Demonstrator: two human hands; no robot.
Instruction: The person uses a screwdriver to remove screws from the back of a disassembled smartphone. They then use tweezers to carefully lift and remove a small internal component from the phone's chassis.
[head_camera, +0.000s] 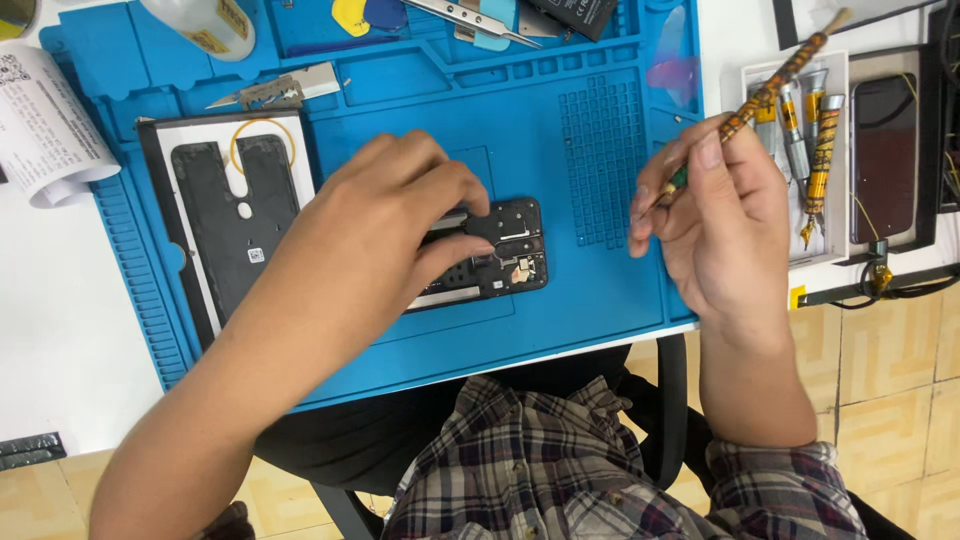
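My left hand (385, 225) lies over an opened black smartphone (515, 255) on the blue work mat (600, 290), with fingers pressing on its inner parts and most of the phone hidden beneath. My right hand (725, 215) hovers over the mat's right edge, apart from the phone. It grips a patterned orange screwdriver (770, 85) whose handle points up and to the right.
The phone's back cover (225, 215) lies at the mat's left. A blade (280, 90), tweezers (470, 18) and picks (350, 14) sit at the top. A white tray with more screwdrivers (820, 140) and another phone (885, 155) stand at the right. A paper roll (45, 125) lies at the left.
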